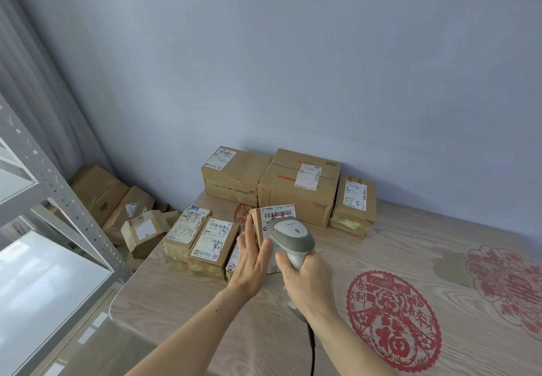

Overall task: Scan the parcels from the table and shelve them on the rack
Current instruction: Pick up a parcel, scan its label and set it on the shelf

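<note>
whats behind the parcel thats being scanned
Behind the held parcel stands a large cardboard box against the wall, with part of a red paper-cut on the table. The box's lower front is hidden by the parcel.

Left hand [252, 261] flat, extended; right hand [305, 279] fisted.
</note>
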`<state>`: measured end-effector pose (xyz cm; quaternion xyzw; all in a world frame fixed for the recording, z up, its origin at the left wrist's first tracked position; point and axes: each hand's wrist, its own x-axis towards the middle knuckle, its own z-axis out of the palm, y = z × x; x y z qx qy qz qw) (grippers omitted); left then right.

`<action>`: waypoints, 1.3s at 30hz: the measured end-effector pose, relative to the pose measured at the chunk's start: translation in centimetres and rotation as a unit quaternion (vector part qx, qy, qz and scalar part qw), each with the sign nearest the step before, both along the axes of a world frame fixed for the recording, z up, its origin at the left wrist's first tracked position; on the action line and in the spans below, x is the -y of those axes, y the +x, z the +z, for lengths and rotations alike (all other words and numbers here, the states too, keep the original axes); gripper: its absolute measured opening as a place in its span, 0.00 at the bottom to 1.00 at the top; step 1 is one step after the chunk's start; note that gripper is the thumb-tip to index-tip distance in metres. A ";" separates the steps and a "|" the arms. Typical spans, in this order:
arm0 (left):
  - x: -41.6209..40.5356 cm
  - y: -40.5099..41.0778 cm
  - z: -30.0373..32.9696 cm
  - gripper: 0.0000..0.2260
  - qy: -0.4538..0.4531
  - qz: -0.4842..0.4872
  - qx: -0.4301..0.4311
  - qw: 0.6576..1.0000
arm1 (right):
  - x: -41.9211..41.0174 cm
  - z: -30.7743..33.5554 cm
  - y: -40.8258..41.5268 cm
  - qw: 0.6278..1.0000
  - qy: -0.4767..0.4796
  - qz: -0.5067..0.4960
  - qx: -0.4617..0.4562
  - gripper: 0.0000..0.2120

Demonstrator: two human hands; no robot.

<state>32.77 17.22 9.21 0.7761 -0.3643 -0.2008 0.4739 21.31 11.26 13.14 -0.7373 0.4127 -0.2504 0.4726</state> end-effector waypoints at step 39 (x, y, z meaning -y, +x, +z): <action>-3.7 2.3 2.0 0.30 -0.042 0.121 0.000 0.992 | 0.1 1.5 2.9 0.996 0.001 0.074 0.049 0.09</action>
